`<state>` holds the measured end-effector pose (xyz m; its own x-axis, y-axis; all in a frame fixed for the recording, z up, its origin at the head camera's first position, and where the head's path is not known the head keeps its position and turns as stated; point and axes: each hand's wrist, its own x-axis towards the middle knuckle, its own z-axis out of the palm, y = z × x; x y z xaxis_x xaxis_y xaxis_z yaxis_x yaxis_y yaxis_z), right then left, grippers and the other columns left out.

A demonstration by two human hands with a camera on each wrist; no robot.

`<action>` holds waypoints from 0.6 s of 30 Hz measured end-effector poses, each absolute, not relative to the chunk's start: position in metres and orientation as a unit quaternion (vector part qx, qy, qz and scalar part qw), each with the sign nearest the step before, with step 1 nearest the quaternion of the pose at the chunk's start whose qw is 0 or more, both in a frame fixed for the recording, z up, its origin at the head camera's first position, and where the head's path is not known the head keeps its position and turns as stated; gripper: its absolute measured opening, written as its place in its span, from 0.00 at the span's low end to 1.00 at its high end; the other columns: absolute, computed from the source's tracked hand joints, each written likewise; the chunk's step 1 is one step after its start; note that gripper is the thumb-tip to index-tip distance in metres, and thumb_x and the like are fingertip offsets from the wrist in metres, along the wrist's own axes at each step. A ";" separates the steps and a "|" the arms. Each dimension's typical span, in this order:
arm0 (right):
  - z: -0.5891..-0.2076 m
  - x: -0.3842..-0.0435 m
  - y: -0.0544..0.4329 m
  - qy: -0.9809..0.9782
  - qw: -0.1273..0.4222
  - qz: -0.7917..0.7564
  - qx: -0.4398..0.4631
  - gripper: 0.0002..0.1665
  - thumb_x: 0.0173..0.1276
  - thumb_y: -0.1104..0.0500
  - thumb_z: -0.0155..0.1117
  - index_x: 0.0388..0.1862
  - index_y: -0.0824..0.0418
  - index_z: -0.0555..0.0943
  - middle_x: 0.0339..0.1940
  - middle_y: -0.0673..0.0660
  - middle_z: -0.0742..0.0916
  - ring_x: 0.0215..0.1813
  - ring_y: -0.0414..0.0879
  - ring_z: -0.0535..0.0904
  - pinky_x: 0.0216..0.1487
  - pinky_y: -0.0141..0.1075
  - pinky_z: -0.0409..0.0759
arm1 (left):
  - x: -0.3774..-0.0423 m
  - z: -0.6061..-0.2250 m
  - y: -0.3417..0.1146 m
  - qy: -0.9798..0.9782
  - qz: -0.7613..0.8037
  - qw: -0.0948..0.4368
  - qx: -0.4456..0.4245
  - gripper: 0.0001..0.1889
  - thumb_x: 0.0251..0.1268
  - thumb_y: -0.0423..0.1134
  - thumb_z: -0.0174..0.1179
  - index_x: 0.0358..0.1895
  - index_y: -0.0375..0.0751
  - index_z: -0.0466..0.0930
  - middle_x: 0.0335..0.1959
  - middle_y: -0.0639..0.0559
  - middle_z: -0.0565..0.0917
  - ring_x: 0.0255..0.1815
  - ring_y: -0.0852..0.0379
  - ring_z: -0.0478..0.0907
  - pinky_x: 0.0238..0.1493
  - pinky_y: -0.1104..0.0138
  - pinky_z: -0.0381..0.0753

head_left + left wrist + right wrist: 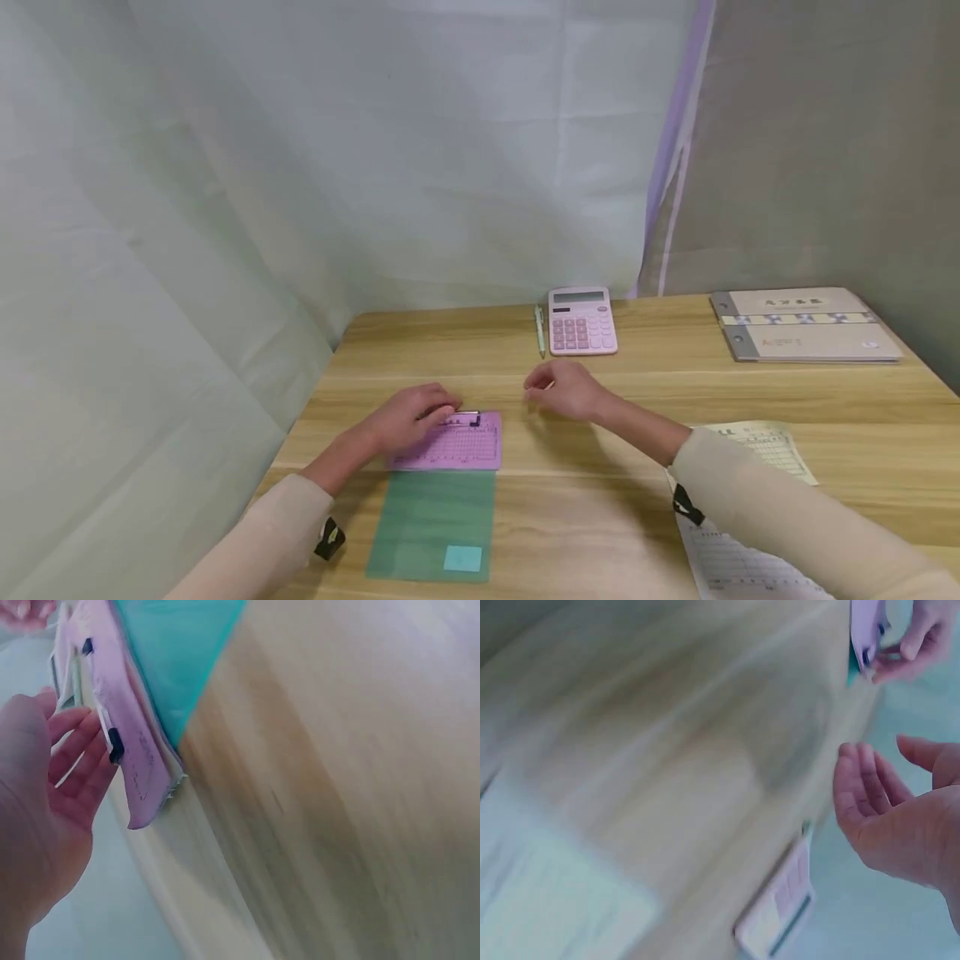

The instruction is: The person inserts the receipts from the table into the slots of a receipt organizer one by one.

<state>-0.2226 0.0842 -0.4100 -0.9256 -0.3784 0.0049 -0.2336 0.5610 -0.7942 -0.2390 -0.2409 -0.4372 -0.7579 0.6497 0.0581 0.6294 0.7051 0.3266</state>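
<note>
A pink printed form pad (pixel 480 446) lies over the upper end of a green sheet (pixel 427 517) with a light-blue label. Along its top edge runs a metal fastener strip with black slides (pixel 115 744). My left hand (pixel 412 417) is at this top edge, its fingers (pixel 79 750) fairly straight and touching the strip; the thumb stands apart from them. Just right of the pad, my right hand (pixel 566 390) hovers over the table with fingers loosely bent. The right wrist view shows nothing between its thumb and fingers.
A pink calculator (pixel 583 325) and a pale green pen (pixel 540 332) lie at the table's back edge. Farther right is a beige binder (pixel 810 333) with a patterned band. Printed sheets (pixel 787 446) lie partly under my right forearm. Curtains hang behind the table.
</note>
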 end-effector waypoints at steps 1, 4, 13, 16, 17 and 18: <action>-0.407 -0.222 0.094 0.883 0.077 -0.423 -0.186 0.12 0.74 0.64 0.69 0.51 0.70 0.87 0.40 0.57 0.90 0.42 0.49 0.86 0.43 0.38 0.84 | -0.240 -0.437 -0.242 0.922 0.190 0.037 0.335 0.20 0.87 0.47 0.53 0.68 0.42 0.83 0.57 0.52 0.86 0.60 0.51 0.83 0.64 0.51 0.80; -0.396 -0.215 0.125 0.887 0.077 -0.401 -0.217 0.19 0.74 0.62 0.69 0.58 0.73 0.84 0.48 0.61 0.89 0.50 0.54 0.87 0.52 0.45 0.85 | -0.244 -0.438 -0.243 0.917 0.256 0.056 0.300 0.22 0.87 0.49 0.52 0.70 0.41 0.81 0.61 0.51 0.86 0.64 0.50 0.82 0.67 0.51 0.78; -0.382 -0.181 0.221 0.884 0.080 -0.393 -0.241 0.32 0.78 0.53 0.69 0.72 0.72 0.76 0.69 0.69 0.82 0.69 0.69 0.77 0.67 0.64 0.74 | -0.250 -0.441 -0.244 0.895 0.334 0.080 0.283 0.26 0.78 0.48 0.65 0.72 0.43 0.79 0.61 0.52 0.86 0.63 0.51 0.82 0.65 0.54 0.80; -0.385 -0.172 0.251 0.888 0.077 -0.395 -0.223 0.37 0.76 0.51 0.71 0.75 0.68 0.74 0.71 0.67 0.81 0.70 0.68 0.76 0.67 0.66 0.74 | -0.252 -0.442 -0.243 0.891 0.347 0.084 0.280 0.26 0.74 0.47 0.69 0.71 0.44 0.81 0.63 0.53 0.85 0.64 0.50 0.82 0.66 0.53 0.80; -0.386 -0.169 0.261 0.890 0.073 -0.394 -0.218 0.38 0.75 0.50 0.73 0.76 0.67 0.74 0.71 0.67 0.81 0.70 0.68 0.76 0.66 0.66 0.74 | -0.252 -0.443 -0.243 0.889 0.351 0.086 0.281 0.26 0.73 0.46 0.71 0.70 0.44 0.81 0.64 0.52 0.85 0.65 0.49 0.82 0.66 0.53 0.79; -0.387 -0.166 0.270 0.892 0.069 -0.392 -0.213 0.38 0.74 0.51 0.74 0.76 0.66 0.74 0.71 0.66 0.81 0.70 0.67 0.76 0.65 0.65 0.75 | -0.252 -0.444 -0.243 0.888 0.355 0.089 0.279 0.26 0.72 0.45 0.72 0.69 0.45 0.82 0.64 0.53 0.85 0.65 0.50 0.81 0.66 0.53 0.79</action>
